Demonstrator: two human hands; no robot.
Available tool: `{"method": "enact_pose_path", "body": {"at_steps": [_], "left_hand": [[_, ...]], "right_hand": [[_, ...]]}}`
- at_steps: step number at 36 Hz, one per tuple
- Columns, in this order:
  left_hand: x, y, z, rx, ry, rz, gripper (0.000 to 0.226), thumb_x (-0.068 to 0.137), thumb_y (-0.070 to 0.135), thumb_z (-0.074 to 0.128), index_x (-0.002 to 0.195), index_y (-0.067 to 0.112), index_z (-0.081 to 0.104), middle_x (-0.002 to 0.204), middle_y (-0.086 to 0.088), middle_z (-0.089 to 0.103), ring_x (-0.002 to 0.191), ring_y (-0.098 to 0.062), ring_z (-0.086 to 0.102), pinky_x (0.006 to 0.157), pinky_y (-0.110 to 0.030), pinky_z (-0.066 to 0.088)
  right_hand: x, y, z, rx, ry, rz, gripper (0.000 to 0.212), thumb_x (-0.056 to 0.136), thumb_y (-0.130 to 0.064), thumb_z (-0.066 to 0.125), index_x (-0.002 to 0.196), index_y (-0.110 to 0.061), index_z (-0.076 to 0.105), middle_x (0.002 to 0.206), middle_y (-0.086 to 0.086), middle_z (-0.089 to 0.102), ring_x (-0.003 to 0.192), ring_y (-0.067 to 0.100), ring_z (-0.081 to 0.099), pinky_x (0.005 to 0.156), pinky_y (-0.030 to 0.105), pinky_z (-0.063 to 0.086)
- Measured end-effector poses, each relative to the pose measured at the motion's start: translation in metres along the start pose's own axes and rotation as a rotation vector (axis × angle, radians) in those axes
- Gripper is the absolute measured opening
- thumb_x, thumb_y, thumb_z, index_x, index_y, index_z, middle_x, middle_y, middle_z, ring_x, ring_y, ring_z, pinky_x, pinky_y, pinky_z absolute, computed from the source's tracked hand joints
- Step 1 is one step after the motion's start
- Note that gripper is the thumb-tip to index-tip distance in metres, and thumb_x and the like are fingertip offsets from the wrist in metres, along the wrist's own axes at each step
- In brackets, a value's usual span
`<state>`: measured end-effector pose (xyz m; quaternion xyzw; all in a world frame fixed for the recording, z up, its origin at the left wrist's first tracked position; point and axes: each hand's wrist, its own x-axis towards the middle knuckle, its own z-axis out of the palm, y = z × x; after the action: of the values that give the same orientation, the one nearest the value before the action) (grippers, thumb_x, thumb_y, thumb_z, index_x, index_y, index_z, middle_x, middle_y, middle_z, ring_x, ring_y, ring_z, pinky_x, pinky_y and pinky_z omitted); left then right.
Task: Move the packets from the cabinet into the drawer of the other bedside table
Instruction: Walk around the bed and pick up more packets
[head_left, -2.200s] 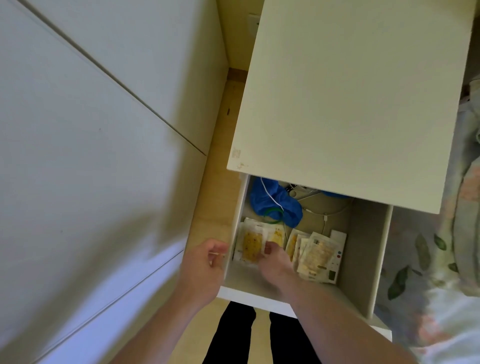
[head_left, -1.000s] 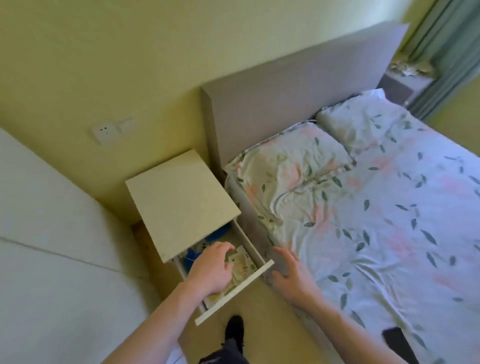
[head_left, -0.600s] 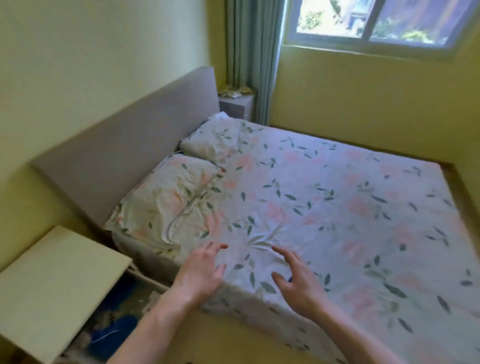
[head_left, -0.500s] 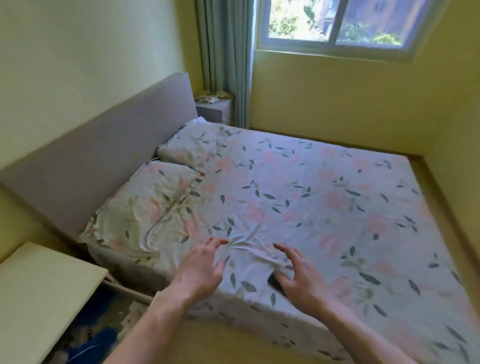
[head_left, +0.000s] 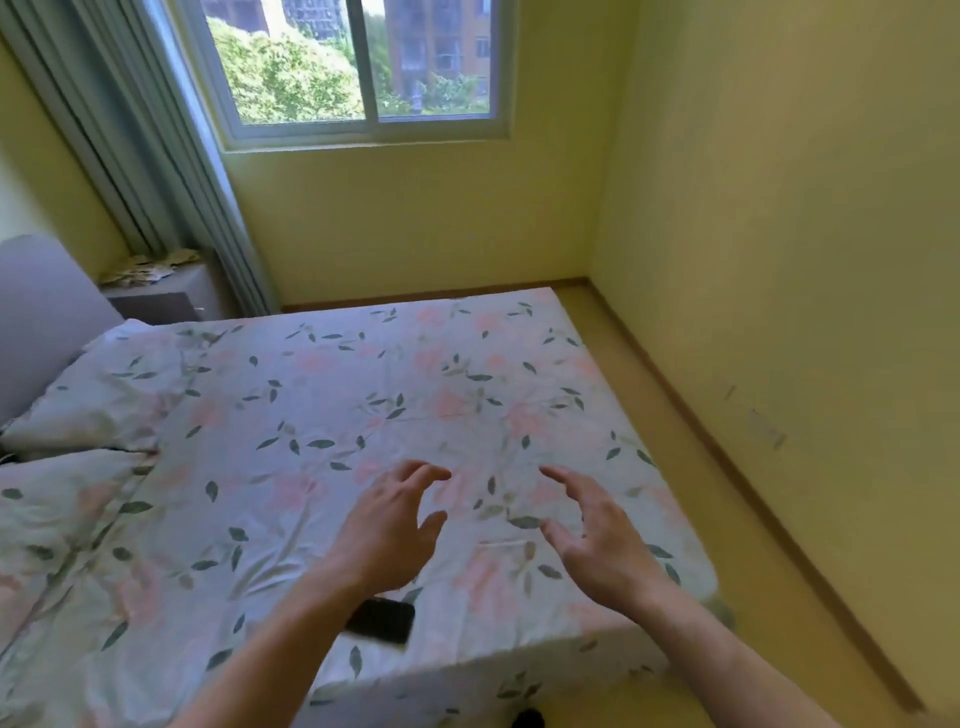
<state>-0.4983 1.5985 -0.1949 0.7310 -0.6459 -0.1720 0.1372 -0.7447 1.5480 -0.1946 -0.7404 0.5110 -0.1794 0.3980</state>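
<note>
Lying in a loose heap on the tabletop of the far bedside table (head_left: 171, 299), the packets (head_left: 150, 266) sit at the bed's far-left corner beside the curtain (head_left: 156, 156), well apart from either grip. The left hand (head_left: 387, 525) and right hand (head_left: 597, 540) hang over the bed (head_left: 311, 415) near its front edge, fingers spread and relaxed, each grip holding nothing. A dark phone (head_left: 384, 621) lies on the sheet just under the left wrist. Two pillows (head_left: 104, 395) lie along the bed's left edge.

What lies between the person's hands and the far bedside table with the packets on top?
Head view: only the bed, its floral sheet bare.
</note>
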Motion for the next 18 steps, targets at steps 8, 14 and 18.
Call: {"method": "enact_pose_path", "body": {"at_steps": [8, 14, 18], "left_hand": [[0.104, 0.093, 0.039, -0.045, -0.009, 0.161, 0.043, 0.099, 0.041, 0.057, 0.141, 0.039, 0.046, 0.149, 0.014, 0.043, 0.132, -0.013, 0.047, 0.112, -0.031, 0.039], [0.189, 0.167, 0.071, -0.043, -0.034, 0.271, 0.038, 0.098, 0.043, 0.057, 0.136, 0.040, 0.050, 0.147, 0.017, 0.044, 0.132, -0.009, 0.046, 0.111, -0.028, 0.038], [0.241, 0.227, 0.091, -0.051, -0.038, 0.359, 0.035, 0.097, 0.041, 0.059, 0.132, 0.042, 0.053, 0.146, 0.018, 0.045, 0.131, -0.010, 0.047, 0.111, -0.032, 0.042]], "right_hand": [[0.031, 0.073, -0.102, 0.011, 0.081, 0.096, 0.051, 0.101, -0.031, 0.058, 0.148, -0.040, 0.041, 0.150, -0.023, 0.037, 0.134, 0.000, 0.039, 0.112, 0.023, 0.033], [0.056, 0.126, -0.181, 0.020, 0.168, 0.158, 0.048, 0.101, -0.033, 0.059, 0.143, -0.045, 0.041, 0.151, -0.024, 0.038, 0.141, 0.003, 0.036, 0.118, 0.031, 0.033], [0.062, 0.165, -0.238, 0.039, 0.241, 0.225, 0.050, 0.101, -0.036, 0.059, 0.145, -0.047, 0.040, 0.146, -0.028, 0.036, 0.135, -0.001, 0.037, 0.116, 0.030, 0.035]]}}
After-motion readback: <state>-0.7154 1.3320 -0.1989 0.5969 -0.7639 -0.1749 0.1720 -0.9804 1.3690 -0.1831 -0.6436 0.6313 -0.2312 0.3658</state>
